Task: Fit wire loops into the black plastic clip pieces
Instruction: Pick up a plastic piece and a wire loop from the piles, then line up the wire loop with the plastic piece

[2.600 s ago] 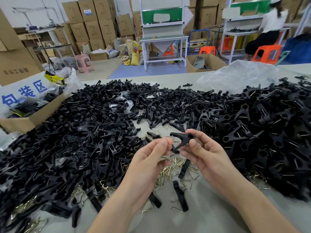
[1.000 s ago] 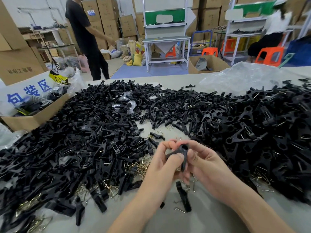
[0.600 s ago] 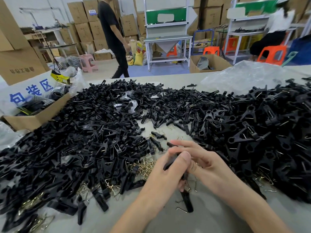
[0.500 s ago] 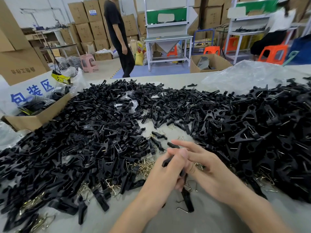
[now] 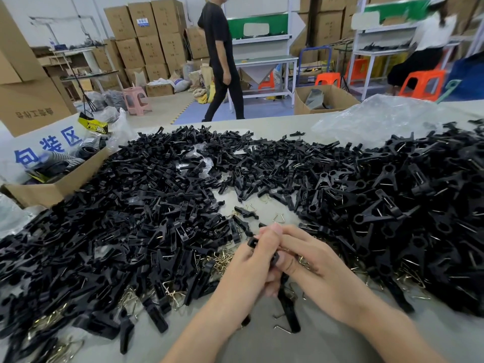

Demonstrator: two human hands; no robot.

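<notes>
Both hands are pressed together low in the middle of the view, over the gap between two heaps. The left hand has its fingers curled round a black plastic clip piece, one end of which pokes out above its knuckles. The right hand grips the same piece, with its thumb on the lower part and its forefinger reaching up to the left thumb. Whether a wire loop sits in the piece is hidden by the fingers.

A couple of seconds ago this piece was held up spread open between the fingertips; now the hands enclose it, lower and nearer the table. The person in black clothes has walked from the stacked boxes to a spot in front of the white workbench.

The bare grey table shows only as a narrow strip between the left heap of black clip pieces and the right heap of black clips, and widens toward the near edge. Brass-coloured wire loops lie scattered just left of the hands, and a loose black clip half lies below them. An open cardboard box touches the left heap, and a clear plastic bag lies behind the right one at the far edge
</notes>
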